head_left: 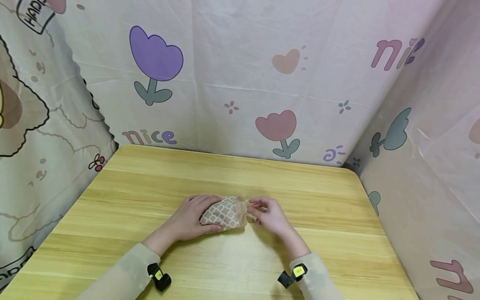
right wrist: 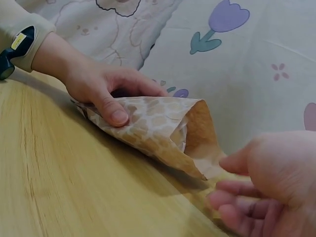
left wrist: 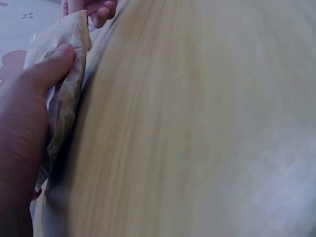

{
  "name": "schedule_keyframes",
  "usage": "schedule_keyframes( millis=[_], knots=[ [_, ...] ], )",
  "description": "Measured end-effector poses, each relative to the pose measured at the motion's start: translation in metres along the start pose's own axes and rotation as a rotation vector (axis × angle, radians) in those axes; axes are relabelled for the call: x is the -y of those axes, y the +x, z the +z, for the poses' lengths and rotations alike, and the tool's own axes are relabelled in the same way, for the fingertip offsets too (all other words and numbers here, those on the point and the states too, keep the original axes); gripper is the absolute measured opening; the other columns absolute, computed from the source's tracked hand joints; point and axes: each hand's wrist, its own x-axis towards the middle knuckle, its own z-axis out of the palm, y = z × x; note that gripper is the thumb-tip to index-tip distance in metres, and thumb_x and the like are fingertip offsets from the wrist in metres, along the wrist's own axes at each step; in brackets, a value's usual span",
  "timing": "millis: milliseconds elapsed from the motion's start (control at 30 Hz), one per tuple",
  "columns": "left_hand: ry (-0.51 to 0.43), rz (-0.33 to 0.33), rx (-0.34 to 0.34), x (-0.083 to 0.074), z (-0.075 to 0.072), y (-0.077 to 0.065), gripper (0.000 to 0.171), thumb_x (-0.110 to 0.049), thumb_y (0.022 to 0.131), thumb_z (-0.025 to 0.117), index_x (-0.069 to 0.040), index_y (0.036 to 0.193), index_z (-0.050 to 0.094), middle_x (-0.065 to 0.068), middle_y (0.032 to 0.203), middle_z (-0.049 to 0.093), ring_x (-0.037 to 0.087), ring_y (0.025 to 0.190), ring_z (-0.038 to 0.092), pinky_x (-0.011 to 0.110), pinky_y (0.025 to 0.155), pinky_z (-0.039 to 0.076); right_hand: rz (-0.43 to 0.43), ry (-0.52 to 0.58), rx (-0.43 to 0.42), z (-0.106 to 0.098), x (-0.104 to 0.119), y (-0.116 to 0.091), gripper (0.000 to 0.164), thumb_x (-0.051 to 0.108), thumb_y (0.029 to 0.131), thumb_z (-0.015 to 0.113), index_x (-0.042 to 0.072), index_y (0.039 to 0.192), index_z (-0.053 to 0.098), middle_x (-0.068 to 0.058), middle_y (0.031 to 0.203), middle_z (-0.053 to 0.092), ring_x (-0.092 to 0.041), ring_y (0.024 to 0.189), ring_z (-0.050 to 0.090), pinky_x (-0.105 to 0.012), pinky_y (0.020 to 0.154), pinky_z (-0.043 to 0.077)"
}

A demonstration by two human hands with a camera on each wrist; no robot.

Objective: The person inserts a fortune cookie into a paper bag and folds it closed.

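Observation:
A brown paper bag [head_left: 221,213] with a white lattice print lies on its side on the table, its mouth facing right. My left hand [head_left: 195,216] grips the bag's closed end, thumb on the near side and fingers over the top. In the right wrist view, the bag's mouth [right wrist: 200,131] gapes, and something pale and shiny [right wrist: 181,137] shows inside. My right hand [head_left: 268,214] is at the mouth, with the thumb tip [right wrist: 229,163] right at the paper edge. Its other fingers are loosely bent below, a gap between them and the thumb.
The light wood table [head_left: 180,271] stretches around the bag. Printed curtains [head_left: 232,62] hang behind it and on both sides. Small black devices with yellow labels sit on the left cuff [head_left: 159,277] and right cuff [head_left: 293,276].

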Motion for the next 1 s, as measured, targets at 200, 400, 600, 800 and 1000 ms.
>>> schedule_keyframes(
  millis=[200,400,600,800,1000],
  knots=[
    [0.001,0.000,-0.002,-0.001,0.000,0.000,0.088,-0.080,0.087,0.066,-0.027,0.155,0.053,-0.003,0.150,0.058,0.023,0.137,0.053,0.055,0.118,0.034,0.098,0.104,0.117,0.007,0.001,0.005,0.042,0.012,0.107,0.063,-0.012,0.139,0.054,-0.017,0.099,0.074,-0.026,0.063,0.073,-0.036,0.056,0.063],
    [0.001,-0.002,0.005,-0.002,0.000,0.000,0.088,-0.080,0.087,0.066,-0.026,0.155,0.052,-0.001,0.150,0.058,0.025,0.138,0.053,0.055,0.118,0.035,0.132,0.224,0.139,0.014,-0.001,0.008,0.039,0.005,0.107,0.059,-0.015,0.139,0.051,-0.020,0.088,0.075,-0.021,0.058,0.070,-0.035,0.055,0.063],
    [0.001,-0.005,-0.001,-0.001,-0.001,0.000,0.090,-0.081,0.086,0.066,-0.025,0.155,0.053,0.000,0.150,0.058,0.025,0.137,0.053,0.054,0.118,0.035,0.136,0.265,0.103,0.018,-0.002,0.009,0.026,0.001,0.105,0.060,-0.011,0.128,0.059,-0.018,0.086,0.075,-0.016,0.058,0.066,-0.027,0.055,0.060],
    [-0.003,-0.006,-0.007,-0.003,-0.002,-0.001,0.090,-0.081,0.085,0.066,-0.025,0.155,0.052,0.000,0.150,0.059,0.024,0.137,0.053,0.053,0.117,0.036,0.125,0.283,0.072,0.019,-0.002,0.011,0.024,-0.002,0.104,0.060,-0.013,0.125,0.063,-0.015,0.085,0.075,-0.015,0.060,0.065,-0.025,0.054,0.058],
    [-0.012,-0.021,-0.012,-0.005,-0.003,-0.001,0.092,-0.082,0.085,0.066,-0.026,0.155,0.051,-0.001,0.149,0.059,0.022,0.137,0.053,0.051,0.116,0.038,0.107,0.274,0.074,0.015,0.005,0.011,0.024,-0.004,0.103,0.059,-0.014,0.124,0.064,-0.010,0.081,0.073,-0.014,0.059,0.063,-0.023,0.054,0.056]
  ],
)
